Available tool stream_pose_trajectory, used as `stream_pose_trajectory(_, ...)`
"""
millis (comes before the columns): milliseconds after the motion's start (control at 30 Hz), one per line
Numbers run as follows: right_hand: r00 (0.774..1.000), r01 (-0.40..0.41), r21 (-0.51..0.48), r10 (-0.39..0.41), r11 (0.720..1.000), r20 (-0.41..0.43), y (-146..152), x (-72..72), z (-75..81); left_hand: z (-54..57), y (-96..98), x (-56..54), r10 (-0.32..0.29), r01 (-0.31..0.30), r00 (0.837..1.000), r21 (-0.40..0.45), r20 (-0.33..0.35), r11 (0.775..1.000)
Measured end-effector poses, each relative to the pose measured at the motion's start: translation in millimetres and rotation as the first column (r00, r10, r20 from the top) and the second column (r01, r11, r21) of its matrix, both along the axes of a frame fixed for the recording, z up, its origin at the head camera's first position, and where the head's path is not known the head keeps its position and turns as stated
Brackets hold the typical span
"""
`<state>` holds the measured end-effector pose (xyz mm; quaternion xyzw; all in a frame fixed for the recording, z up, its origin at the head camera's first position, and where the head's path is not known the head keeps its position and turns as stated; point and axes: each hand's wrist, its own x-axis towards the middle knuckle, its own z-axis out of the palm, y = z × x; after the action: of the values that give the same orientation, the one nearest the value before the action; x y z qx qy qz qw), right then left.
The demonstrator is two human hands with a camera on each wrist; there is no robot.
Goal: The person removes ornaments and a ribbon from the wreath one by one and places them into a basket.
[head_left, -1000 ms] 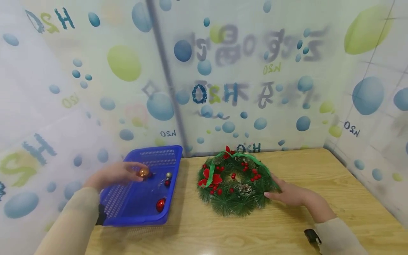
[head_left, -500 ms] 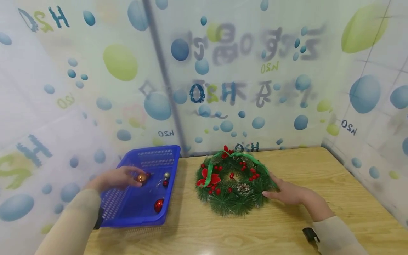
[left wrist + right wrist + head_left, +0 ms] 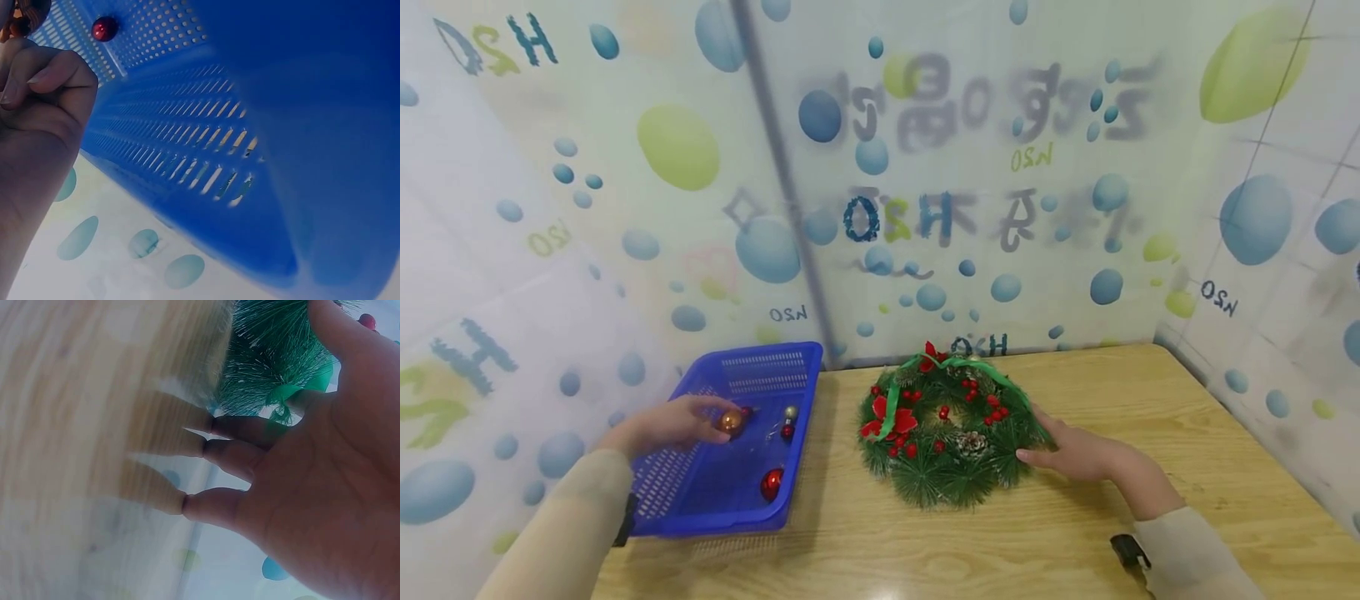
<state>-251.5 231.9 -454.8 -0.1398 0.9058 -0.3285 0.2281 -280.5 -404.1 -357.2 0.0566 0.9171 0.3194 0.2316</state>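
Observation:
My left hand [image 3: 676, 423] is over the blue basket [image 3: 808, 433] in the head view, and its fingertips pinch an orange-gold bauble [image 3: 731, 422]. Curled fingers of that hand show at the left of the left wrist view, the held bauble [image 3: 31, 17] partly cut off by the frame. A small dark red bauble [image 3: 105, 29] lies close by. My right hand [image 3: 1086, 454] rests at the right edge of a green wreath [image 3: 928, 482]. Its fingers are extended, three with tips on the tabletop in the right wrist view, while the thumb touches the pine needles [image 3: 275, 356].
A larger red bauble [image 3: 772, 483] and a pair of small gold and red ones [image 3: 789, 422] lie in the basket. Red flowers [image 3: 889, 418], berries and a green ribbon [image 3: 891, 408] decorate the wreath. Behind the wooden table [image 3: 865, 550] hangs a patterned curtain [image 3: 925, 150].
My left hand, with the orange-gold bauble, has shifted slightly down toward the near side of the basket. The head view has turned a little; the right hand stays at the wreath.

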Motion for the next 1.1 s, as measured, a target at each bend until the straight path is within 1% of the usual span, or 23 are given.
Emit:
stream_pose_trajectory(300,1.000,0.012,-0.005,-0.012,1.000,0.009,0.8,0.3,-1.6,2.7,3.0,0.1,-0.004,0.003,1.000,-0.014,-0.009,1.000)
stream_pose_trajectory(367,1.000,0.014,-0.006,-0.014,1.000,0.015,1.2,-0.5,-2.7,3.6,4.0,1.0,0.009,-0.009,1.000,-0.022,-0.009,1.000)
stream_pose_trajectory(433,1.000,0.015,-0.005,-0.015,1.000,0.022,1.4,-1.2,-3.3,4.3,4.2,2.0,0.005,-0.005,1.000,-0.032,-0.013,0.999)
stream_pose_trajectory(567,0.999,0.014,-0.008,-0.014,1.000,0.028,1.4,-1.9,-3.1,5.6,4.6,2.8,0.022,-0.022,1.000,-0.041,-0.014,0.999)
stream_pose_trajectory(600,0.999,0.015,-0.007,-0.015,1.000,0.029,1.3,-1.9,-2.8,6.7,4.6,3.1,0.018,-0.018,1.000,-0.043,-0.017,0.999)
stream_pose_trajectory(633,0.999,0.016,-0.007,-0.016,1.000,0.029,1.2,-1.9,-2.6,8.4,4.9,3.5,0.010,-0.011,1.000,-0.049,-0.023,0.999)
stream_pose_trajectory(733,0.999,0.019,-0.005,-0.019,1.000,0.027,1.0,-1.9,-2.0,14.9,6.6,2.6,0.012,-0.015,0.999,-0.063,-0.044,0.998)
stream_pose_trajectory(800,1.000,0.020,-0.003,-0.020,1.000,0.024,0.8,-1.9,-2.1,22.1,8.1,1.5,-0.011,0.004,0.997,-0.085,-0.080,0.996)
stream_pose_trajectory(867,1.000,0.021,-0.001,-0.021,1.000,0.022,0.8,-2.1,-2.5,28.8,11.0,-2.0,-0.009,0.001,0.996,-0.085,-0.094,0.996)
stream_pose_trajectory(933,1.000,0.020,0.001,-0.020,1.000,0.021,0.8,-2.3,-3.2,36.2,14.9,-6.1,-0.021,0.013,0.994,-0.078,-0.106,0.997)
stream_pose_trajectory(1000,1.000,0.019,0.000,-0.019,1.000,0.022,0.7,-2.3,-3.6,43.6,21.0,-10.0,-0.047,0.041,0.992,-0.054,-0.114,0.998)
stream_pose_trajectory(1100,1.000,0.016,-0.002,-0.016,1.000,0.020,0.4,-2.3,-3.5,53.8,31.5,-15.0,-0.096,0.093,0.985,-0.030,-0.146,0.995)
